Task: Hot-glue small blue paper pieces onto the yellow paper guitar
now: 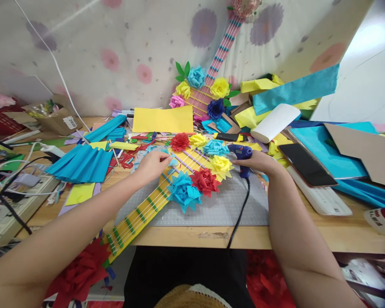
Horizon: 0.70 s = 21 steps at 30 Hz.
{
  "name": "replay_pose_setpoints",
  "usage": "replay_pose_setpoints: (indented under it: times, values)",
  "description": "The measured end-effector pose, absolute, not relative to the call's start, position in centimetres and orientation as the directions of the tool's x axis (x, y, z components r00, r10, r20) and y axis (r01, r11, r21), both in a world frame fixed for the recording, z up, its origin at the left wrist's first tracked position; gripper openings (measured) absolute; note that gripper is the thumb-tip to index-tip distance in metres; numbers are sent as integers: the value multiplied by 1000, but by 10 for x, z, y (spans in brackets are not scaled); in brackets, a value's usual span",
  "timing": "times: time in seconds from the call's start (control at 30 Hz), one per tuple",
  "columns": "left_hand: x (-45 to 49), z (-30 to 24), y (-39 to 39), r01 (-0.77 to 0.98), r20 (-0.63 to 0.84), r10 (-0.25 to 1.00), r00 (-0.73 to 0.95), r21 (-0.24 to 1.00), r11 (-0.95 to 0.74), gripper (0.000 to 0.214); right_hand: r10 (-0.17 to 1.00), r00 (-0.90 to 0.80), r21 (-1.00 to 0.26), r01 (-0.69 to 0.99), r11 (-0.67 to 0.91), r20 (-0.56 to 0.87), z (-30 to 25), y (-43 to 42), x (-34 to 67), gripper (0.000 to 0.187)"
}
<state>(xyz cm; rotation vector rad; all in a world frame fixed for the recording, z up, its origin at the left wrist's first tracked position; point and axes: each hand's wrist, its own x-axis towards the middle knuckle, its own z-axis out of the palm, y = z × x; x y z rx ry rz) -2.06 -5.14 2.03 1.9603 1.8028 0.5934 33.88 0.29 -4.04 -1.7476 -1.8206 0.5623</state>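
Observation:
A yellow paper guitar with white strings, green fret strips and paper flowers lies slanted across the grey cutting mat. My left hand is over the guitar's body at its left edge, thumb and finger pinched on a small light-blue paper piece. My right hand is closed around a dark blue hot glue gun at the guitar's right. Its black cord runs over the table's front edge. Around the body sit a blue flower, red flower and yellow flower.
Behind stands a pink paper guitar with flowers. Yellow card, paper scraps and folded blue crepe paper crowd the left and back. A phone lies at right near a cup. A power strip is at far left.

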Motion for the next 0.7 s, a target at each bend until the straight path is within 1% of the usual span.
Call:
replay_pose_setpoints:
  times: [0.07,0.1,0.17,0.23,0.3,0.33,0.37,0.4,0.43,0.47,0.53,0.6,0.63,0.7]
  values:
    - [-21,21,-51,742,14,999,36,669,-36,24,998,51,-543,838,-61,-34,-34,1,335,47]
    - [-21,21,-52,697,-16,1000,10,717,4,23,994,101,-515,850,-113,-52,-30,0,332,43]
    - [-19,21,-53,612,-94,994,-48,784,104,25,974,224,-538,824,-177,22,-24,-1,325,34]
    - [-17,22,-54,545,-152,983,-98,818,181,27,939,319,-623,762,-177,124,-20,-2,317,32]
    - [-15,22,-55,510,-172,978,-122,834,210,28,909,367,-774,628,-86,196,-17,-4,306,35]
    - [-14,21,-54,504,-171,977,-124,838,211,28,905,366,-852,524,-7,218,-16,-5,299,36]
    - [-14,21,-54,503,-171,978,-123,838,210,28,912,345,-912,403,72,224,-14,-7,293,37]
    - [-14,20,-54,508,-169,978,-121,836,207,29,924,309,-945,298,132,226,-12,-10,287,38]
    - [-14,20,-53,516,-168,979,-117,832,205,30,936,263,-958,229,173,233,-10,-12,281,38]
    - [-15,19,-53,526,-167,980,-111,827,200,31,946,219,-961,198,195,238,-8,-15,276,37]
    - [-15,18,-53,557,-148,985,-89,812,173,32,959,154,-956,208,206,240,-5,-21,268,36]
    - [-15,19,-53,625,-98,993,-63,772,116,32,962,120,-942,263,207,244,-6,-24,264,37]
    - [-15,19,-53,674,-64,997,-53,734,83,30,961,110,-932,295,211,252,-7,-24,263,37]
    - [-13,20,-53,785,10,999,-45,618,29,26,955,100,-908,352,228,279,-11,-23,262,37]
